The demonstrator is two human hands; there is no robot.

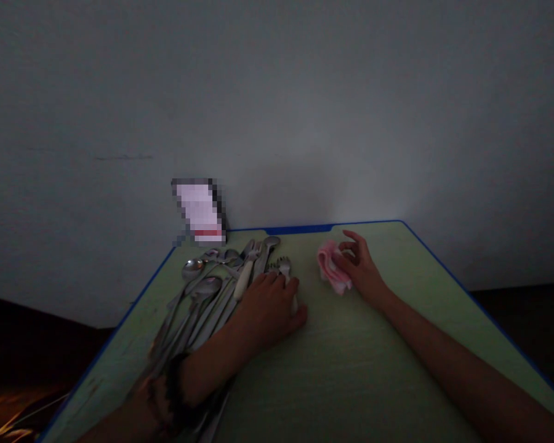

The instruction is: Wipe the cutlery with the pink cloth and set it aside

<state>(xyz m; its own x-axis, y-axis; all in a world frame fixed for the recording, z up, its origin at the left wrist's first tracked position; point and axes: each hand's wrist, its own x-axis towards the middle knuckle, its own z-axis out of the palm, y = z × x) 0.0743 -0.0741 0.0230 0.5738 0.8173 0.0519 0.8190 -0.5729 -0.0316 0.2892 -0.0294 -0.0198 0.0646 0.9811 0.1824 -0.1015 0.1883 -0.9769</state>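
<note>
At the right edge of a pile of metal cutlery, my left hand (270, 307) reaches palm down, its fingers bent over a fork (284, 266). The fork's tines point away from me, and a pale bit of handle shows between index finger and thumb; the rest is hidden under the hand. To the right, my right hand (362, 271) pinches a crumpled pink and white cloth (332, 264) just above or on the table; I cannot tell whether it touches. Spoons (207, 285), another fork (255, 249) and a pale-handled piece (244, 280) lie left of my left hand.
The light green table (397, 381) has a blue rim and stands against a grey wall (305, 111). A blurred-out phone-like device with a lit screen (198, 206) leans at the far left corner. My left forearm crosses over the near handles of the cutlery.
</note>
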